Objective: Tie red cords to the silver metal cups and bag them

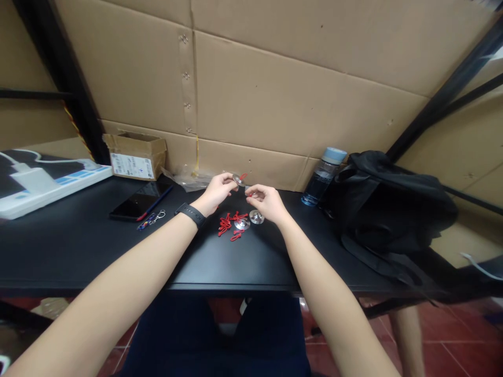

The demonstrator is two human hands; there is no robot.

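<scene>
My left hand [219,192], wearing a black wristband [192,213], pinches a small shiny domed metal disc, like a finger cymbal [238,180], by its edge. A red cord loop [243,176] shows at the top of that disc. Just to the right, my right hand [269,202] is closed in a pinch, with a bit of red cord [249,195] at its fingertips. Below the hands, a second finger cymbal [257,217] and a third finger cymbal [242,224] lie on the black table [236,264]. Several knotted red cords [225,224] lie beside and partly over them.
Left of my hands are a keyring [157,217], a dark phone [140,201], an open cardboard box [135,157], a clear plastic bag [188,179] and a white power strip [66,189]. A water bottle [323,178] and a black backpack [393,204] stand at right. Cardboard [275,104] walls the back.
</scene>
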